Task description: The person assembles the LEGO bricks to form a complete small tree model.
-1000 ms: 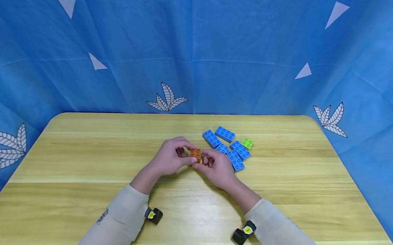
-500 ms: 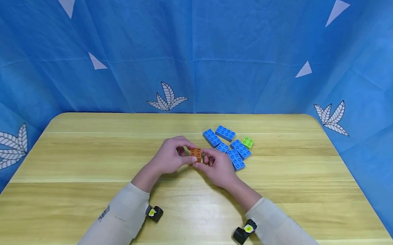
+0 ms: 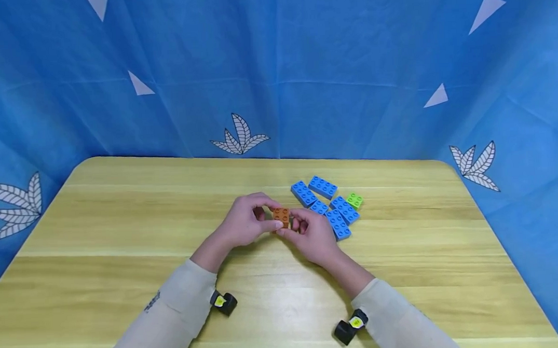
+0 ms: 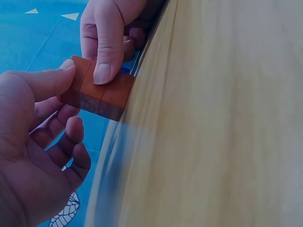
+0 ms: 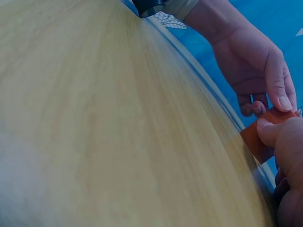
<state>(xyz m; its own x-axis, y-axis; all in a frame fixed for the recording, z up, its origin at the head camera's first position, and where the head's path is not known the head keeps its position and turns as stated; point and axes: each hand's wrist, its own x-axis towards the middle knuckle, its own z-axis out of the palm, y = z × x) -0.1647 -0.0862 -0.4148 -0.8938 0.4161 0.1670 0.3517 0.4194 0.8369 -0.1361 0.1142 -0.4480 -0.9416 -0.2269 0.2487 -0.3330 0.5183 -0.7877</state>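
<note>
Three orange bricks (image 4: 113, 97) are joined in a short stack, seen from the side in the left wrist view. In the head view the top orange brick (image 3: 281, 214) shows its studs, and the lower ones are mostly hidden by fingers. My left hand (image 3: 245, 223) pinches the top end between thumb and fingers. From the opposite side, my right hand (image 3: 314, 237) grips the lower part of the stack, its thumb pressed on the side. The stack is held close over the wooden table, a little left of the blue bricks.
Several blue bricks (image 3: 340, 208) lie studs up just beyond and right of my right hand, with a green brick (image 3: 354, 200) beside them. The wooden table (image 3: 122, 217) ends at the back against a blue curtain (image 3: 186, 95).
Both hands keep the same hold on the orange bricks and barely move. The whole head view has shifted slightly, with the scene a little farther right and up.
</note>
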